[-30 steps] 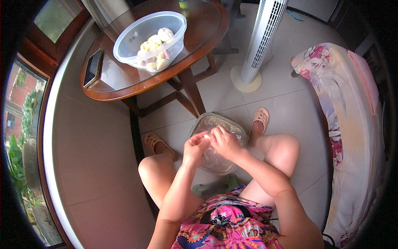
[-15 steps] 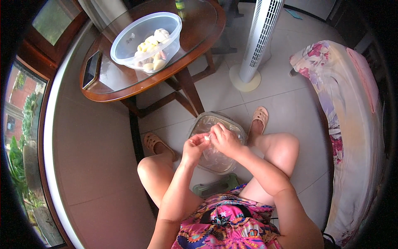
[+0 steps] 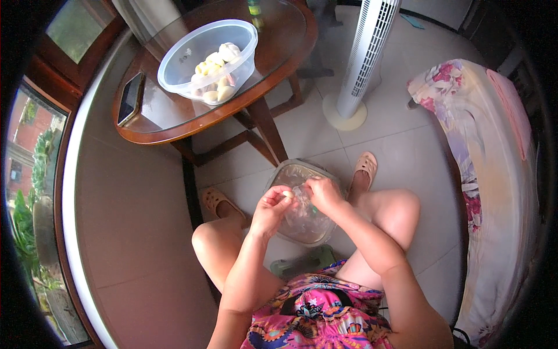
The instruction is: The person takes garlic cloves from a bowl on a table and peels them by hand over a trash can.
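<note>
My left hand (image 3: 273, 205) pinches a small pale garlic clove (image 3: 288, 194) between thumb and fingertips. Just to its right, my right hand (image 3: 323, 194) is closed with its fingertips pressed together; whatever they hold is too small to make out. Both hands hover over a bin (image 3: 314, 234) lined with a clear plastic bag, standing on the floor between my feet. On the table up and to the left, a translucent plastic bowl (image 3: 174, 77) contains several garlic cloves (image 3: 210, 65) and a whole garlic bulb (image 3: 229, 52).
The oval glass-topped wooden table (image 3: 174, 129) also carries a phone (image 3: 131, 100) and a small green bottle (image 3: 254, 7). A white tower fan (image 3: 359, 64) stands beyond the bin. At the right is a seat with a floral cover (image 3: 494, 168); a window (image 3: 35, 192) is at the left.
My right hand has drawn away to the right from the clove, opening a gap between the hands. My left hand stays nearly in place, still pinching the clove.
</note>
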The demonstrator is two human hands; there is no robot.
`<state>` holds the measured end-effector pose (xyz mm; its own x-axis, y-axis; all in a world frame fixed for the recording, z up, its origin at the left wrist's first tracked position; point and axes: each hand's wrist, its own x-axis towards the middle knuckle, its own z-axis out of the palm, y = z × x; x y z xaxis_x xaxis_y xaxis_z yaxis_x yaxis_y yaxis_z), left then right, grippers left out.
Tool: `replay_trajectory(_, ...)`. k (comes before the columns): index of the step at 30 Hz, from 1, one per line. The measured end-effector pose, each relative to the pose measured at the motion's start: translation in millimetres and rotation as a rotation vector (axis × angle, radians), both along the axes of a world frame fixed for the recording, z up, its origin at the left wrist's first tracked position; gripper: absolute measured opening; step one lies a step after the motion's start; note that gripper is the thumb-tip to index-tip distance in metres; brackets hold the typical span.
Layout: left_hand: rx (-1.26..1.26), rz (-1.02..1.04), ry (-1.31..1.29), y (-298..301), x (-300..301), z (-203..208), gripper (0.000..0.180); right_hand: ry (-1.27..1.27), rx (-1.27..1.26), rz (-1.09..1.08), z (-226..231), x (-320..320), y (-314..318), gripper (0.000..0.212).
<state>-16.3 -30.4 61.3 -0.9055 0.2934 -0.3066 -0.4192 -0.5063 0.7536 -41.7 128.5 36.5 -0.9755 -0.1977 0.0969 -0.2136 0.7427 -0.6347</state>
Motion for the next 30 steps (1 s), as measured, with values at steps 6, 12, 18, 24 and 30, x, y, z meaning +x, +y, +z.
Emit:
replay_trajectory(6,0.126,0.043,-0.071,1.5,-0.7,9.7,0.011,-0.052,0.068,0.021,-2.4,-2.4,2.8,0.012)
replay_trajectory(12,0.002,0.152,0.054,1.4,-0.6,5.2,0.010,-0.325,-0.477,0.024,23.9,-0.1,-5.7,0.011)
replay_trajectory(18,-0.665,0.354,0.583,5.8,2.8,13.1,0.010,-0.599,-1.073,0.108,52.2,9.5,-7.4,0.013)
replay_trajectory(24,-0.739,0.348,0.662,9.4,3.6,18.3,0.011,-0.495,-1.056,0.090,56.6,10.1,-8.7,0.009)
replay_trajectory(30,-0.453,0.238,0.305,13.5,6.4,12.7,0.013,-0.436,-1.059,0.103,47.5,9.0,-5.2,0.012)
